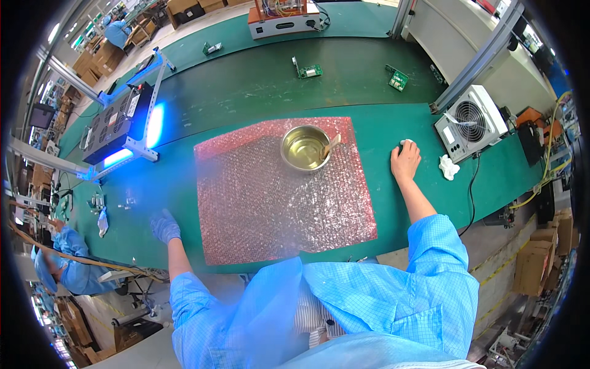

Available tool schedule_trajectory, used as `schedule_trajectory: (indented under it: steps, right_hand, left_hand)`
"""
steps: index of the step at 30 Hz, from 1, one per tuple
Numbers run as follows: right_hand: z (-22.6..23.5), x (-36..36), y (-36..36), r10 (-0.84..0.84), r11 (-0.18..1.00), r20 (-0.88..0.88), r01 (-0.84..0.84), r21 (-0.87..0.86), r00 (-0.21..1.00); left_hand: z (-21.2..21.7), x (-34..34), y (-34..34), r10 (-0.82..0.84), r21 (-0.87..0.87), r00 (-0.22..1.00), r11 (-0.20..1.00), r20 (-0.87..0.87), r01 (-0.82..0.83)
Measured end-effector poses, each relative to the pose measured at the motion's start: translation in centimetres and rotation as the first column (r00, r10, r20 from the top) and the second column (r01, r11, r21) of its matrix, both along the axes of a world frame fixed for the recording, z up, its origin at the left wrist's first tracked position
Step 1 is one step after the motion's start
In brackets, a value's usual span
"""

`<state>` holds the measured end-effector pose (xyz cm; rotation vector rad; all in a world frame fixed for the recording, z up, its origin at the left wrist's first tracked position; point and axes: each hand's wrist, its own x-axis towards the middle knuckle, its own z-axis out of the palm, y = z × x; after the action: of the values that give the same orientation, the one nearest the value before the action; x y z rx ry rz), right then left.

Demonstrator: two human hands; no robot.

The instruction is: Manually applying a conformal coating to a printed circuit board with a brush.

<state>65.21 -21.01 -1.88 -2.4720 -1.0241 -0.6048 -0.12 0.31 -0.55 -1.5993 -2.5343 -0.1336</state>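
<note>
My left hand [165, 227], in a pale blue-grey glove, lies on the green mat left of a pink bubble-wrap sheet [270, 203]. Its fingers are stretched out and it holds nothing I can see. To the right of the sheet, my bare right hand [405, 162] rests on the mat, fingers bent around a small white wad [406, 142], mostly hidden beneath them. A round metal bowl [284, 152] of yellowish clear liquid stands on the upper part of the sheet. A brush-like wooden handle [333, 144] leans over its right rim.
A blue-glowing lamp unit [120, 120] stands at left, a white fan box [470, 126] at right beside a crumpled white cloth [448, 167]. Green circuit boards [310, 71] lie on the darker strip beyond. Small parts [96, 202] lie at left, near a co-worker in blue [80, 273].
</note>
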Motion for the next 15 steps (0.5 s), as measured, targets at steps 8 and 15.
schedule_trajectory:
  steps: [8,15]
  right_hand:
    - [-0.1,0.1,0.1,-0.006,1.0,-0.006,0.006,-0.01,1.0]
    - [0.1,0.0,0.1,0.005,1.0,-0.006,-0.005,0.005,1.0]
  left_hand:
    - [0.3,0.2,-0.1,-0.001,0.009,1.0,1.0,0.012,0.0]
    - [-0.7,-0.6,0.1,-0.025,0.035,1.0,0.999,-0.006,0.025]
